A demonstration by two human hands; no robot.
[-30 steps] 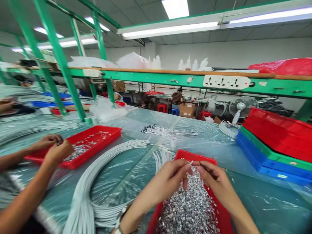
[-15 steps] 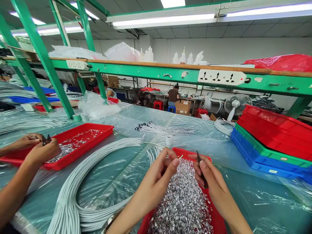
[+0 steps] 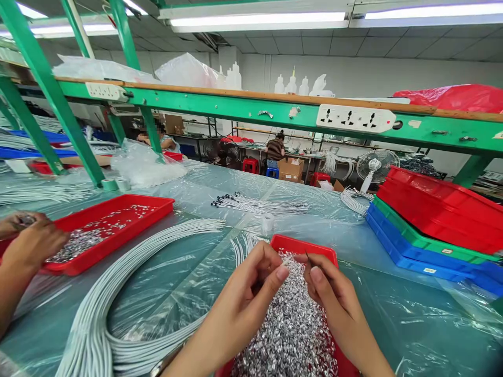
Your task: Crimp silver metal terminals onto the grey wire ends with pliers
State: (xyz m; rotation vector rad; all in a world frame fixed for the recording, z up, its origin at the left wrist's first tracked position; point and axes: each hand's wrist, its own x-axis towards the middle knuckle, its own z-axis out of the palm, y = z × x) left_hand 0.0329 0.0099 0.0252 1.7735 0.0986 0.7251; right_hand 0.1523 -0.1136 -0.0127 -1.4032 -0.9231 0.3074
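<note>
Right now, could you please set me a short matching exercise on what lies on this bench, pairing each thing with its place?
Things:
1. heap of small silver parts
2. bundle of grey cables
3. stack of red, green and blue trays
4. white power strip

Places:
A. on the green shelf rail overhead
B. at the right side of the table
C. in the red tray under the left hand and right hand
D. curved across the plastic sheet, left of that tray

Pairs: 1-C, 2-D, 3-B, 4-A
</note>
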